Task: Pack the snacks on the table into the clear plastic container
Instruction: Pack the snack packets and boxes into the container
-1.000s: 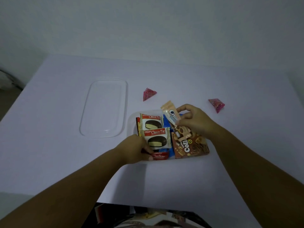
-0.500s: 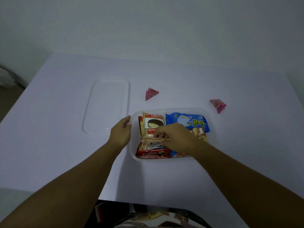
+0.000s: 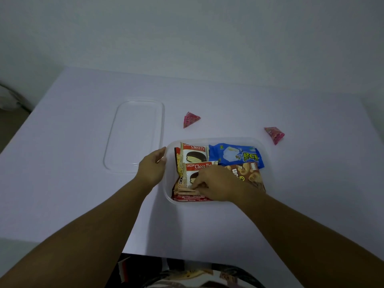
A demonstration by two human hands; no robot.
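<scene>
- Head view: a clear plastic container [image 3: 267, 163] sits on the white bench [image 3: 62, 183], near its front edge, already holding several snack packs.
- Inside, two Choco Pie packs lie along the left part, the far one [image 3: 194, 152] above the near one [image 3: 195, 169]; a blue wafer pack [image 3: 236, 155] fills the far right corner, and a brown biscuit pack [image 3: 249, 175] lies just in front of it.
- The right hand [image 3: 216, 183] reaches into the container, fingers curled down onto a tan cookie pack [image 3: 185, 189] at the near left corner (whether it pinches or only presses, I cannot tell).
- The left hand [image 3: 152, 167] rests against the container's left wall, fingers loosely bent on the rim.
- The clear lid [image 3: 137, 136] lies flat to the left, apart from the container.
- Two pink triangular snack packets remain on the bench: one [image 3: 190, 119] behind the container, one [image 3: 274, 135] off its far right corner.
</scene>
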